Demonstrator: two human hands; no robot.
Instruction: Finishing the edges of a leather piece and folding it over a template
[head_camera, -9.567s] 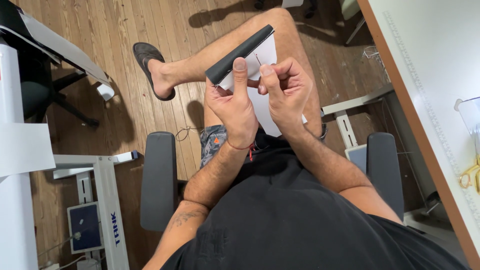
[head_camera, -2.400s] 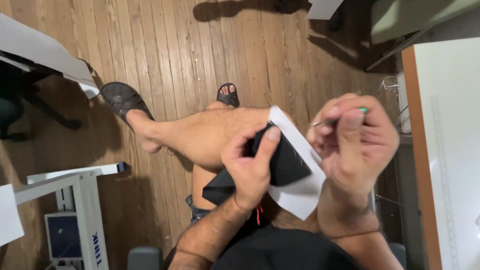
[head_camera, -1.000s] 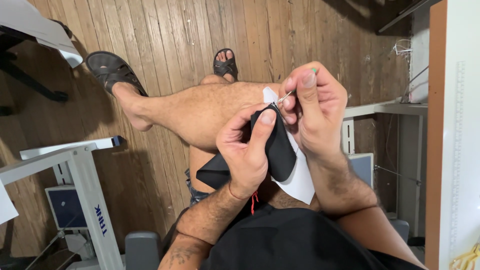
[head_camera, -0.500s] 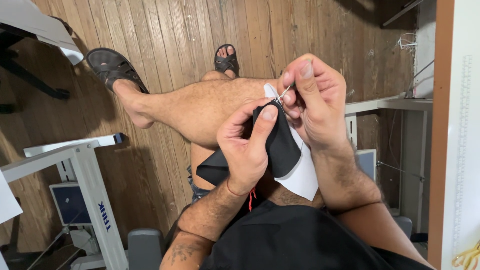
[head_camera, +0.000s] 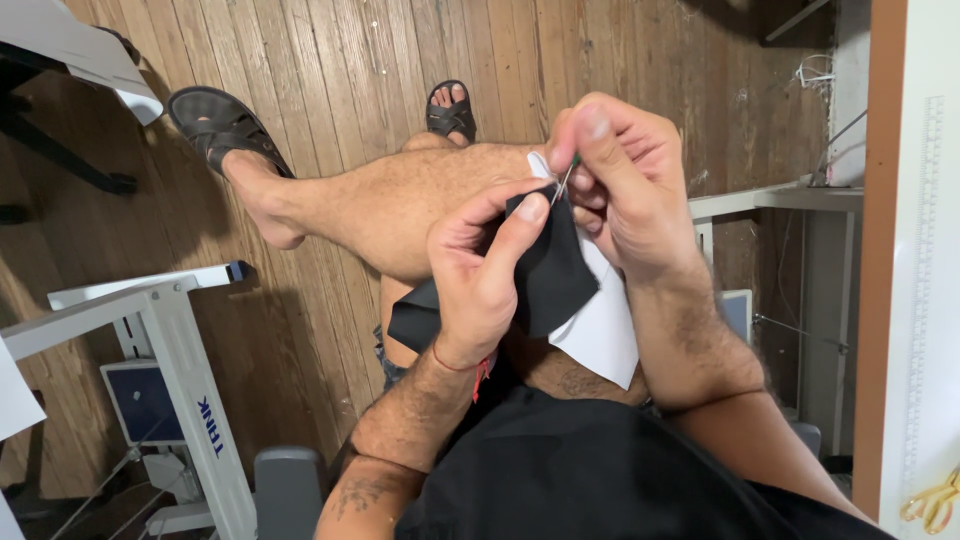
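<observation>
Fingers (head_camera: 520, 222) of the left hand (head_camera: 480, 285) pinch the black fabric (head_camera: 545, 285) over white cloth (head_camera: 600, 330), while the right hand (head_camera: 625, 185) grips a needle (head_camera: 564, 183) at its top edge.

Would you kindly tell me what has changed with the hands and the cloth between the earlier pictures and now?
The right hand, raised clear of the cloth a couple of seconds ago, has come down to the top edge of the black fabric and pinches a thin needle there. The left hand has kept its grip on the black fabric, with the white fabric behind it. The crossed leg stays put.
</observation>
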